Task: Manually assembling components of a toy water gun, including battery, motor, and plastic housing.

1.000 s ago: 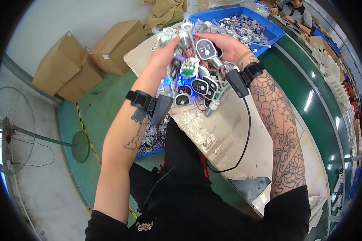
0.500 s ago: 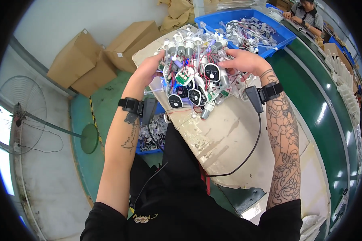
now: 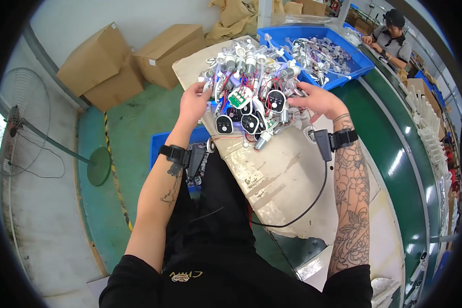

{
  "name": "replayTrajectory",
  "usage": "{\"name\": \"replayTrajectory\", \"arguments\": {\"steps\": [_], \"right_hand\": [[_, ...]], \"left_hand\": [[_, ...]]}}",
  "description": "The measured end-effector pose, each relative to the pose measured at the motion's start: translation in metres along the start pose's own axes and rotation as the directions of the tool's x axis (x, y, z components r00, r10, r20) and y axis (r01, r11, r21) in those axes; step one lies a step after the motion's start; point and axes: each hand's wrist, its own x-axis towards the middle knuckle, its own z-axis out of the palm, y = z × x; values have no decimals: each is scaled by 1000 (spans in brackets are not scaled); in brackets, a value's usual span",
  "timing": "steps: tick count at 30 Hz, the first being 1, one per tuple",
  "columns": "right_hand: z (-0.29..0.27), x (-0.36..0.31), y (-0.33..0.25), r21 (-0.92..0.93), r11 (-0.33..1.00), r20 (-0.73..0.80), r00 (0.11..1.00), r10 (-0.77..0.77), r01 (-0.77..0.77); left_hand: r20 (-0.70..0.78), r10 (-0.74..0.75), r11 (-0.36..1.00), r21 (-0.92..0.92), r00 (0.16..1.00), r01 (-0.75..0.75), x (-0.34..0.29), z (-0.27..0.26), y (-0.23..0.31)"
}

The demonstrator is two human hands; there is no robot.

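Flanking wired parts (image 3: 240,97), both hands (image 3: 193,104) (image 3: 321,100), gold lettering (image 3: 187,274) on black shirt (image 3: 231,285)

Cannot trace wires (image 3: 270,83) through the tangled parts (image 3: 249,123), nor see the lower bin (image 3: 158,146) whole behind the left forearm (image 3: 156,203).

Brown cardboard boxes (image 3: 170,56) beside a pale wall (image 3: 123,14); a green-based fan (image 3: 16,122), far left.

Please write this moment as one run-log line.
pile: small wired parts on beige sheet; left hand: at its left edge; right hand: open, at right edge; far blue tray: holds parts
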Motion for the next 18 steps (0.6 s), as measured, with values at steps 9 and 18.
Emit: {"name": "replayTrajectory", "arguments": {"steps": [9,18], "right_hand": [[55,15,-46,-179,981,-175,979,-103,72],[26,54,-85,-211,969,-13,992,127,-127]], "left_hand": [[-202,542,817,354,816,-455,-36,50,24],[-65,478,801,441,876,-405,-4,61,26]]}}
